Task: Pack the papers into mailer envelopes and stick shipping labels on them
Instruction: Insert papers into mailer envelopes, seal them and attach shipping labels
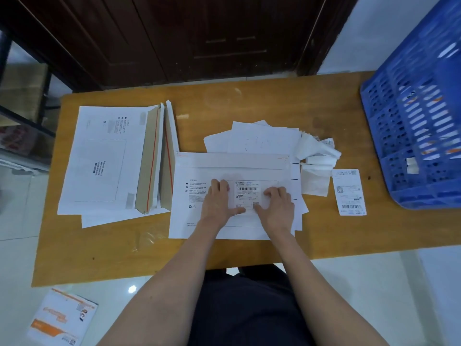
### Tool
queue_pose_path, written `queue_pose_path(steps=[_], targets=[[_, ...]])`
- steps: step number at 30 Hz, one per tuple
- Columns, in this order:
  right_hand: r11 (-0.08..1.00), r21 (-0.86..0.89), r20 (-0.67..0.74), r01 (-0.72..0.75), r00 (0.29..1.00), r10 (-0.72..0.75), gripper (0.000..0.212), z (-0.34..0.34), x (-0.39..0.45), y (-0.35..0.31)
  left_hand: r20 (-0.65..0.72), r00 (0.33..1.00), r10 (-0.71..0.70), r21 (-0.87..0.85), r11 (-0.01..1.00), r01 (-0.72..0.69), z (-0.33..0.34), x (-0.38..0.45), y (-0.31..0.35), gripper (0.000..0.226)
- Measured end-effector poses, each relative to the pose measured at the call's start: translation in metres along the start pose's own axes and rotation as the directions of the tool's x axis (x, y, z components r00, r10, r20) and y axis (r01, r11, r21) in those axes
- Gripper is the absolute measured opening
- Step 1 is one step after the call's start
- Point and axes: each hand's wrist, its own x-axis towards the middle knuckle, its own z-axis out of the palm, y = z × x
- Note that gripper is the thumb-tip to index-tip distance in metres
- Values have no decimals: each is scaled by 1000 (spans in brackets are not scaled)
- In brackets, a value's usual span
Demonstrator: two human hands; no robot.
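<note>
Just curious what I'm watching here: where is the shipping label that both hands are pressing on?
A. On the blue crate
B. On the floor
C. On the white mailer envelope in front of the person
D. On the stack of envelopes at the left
C: the left hand and right hand press the shipping label flat onto the white mailer envelope lying on the table.

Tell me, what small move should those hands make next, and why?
Probably smooth outward: both the left hand and right hand press the shipping label flat onto the mailer envelope, so sweeping fingers to its edges would seat it.
</note>
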Motion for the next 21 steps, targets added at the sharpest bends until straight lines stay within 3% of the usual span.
queue_pose_path(steps=[13, 21], targets=[[999, 33, 23, 26, 999, -27, 57, 0, -21, 4, 10, 997, 74, -29, 997, -74, 2, -6, -9, 85], [998, -50, 76, 33, 997, -29, 71, 1, -27, 3, 34, 991, 127, -41, 991, -126, 3, -12, -15, 93]])
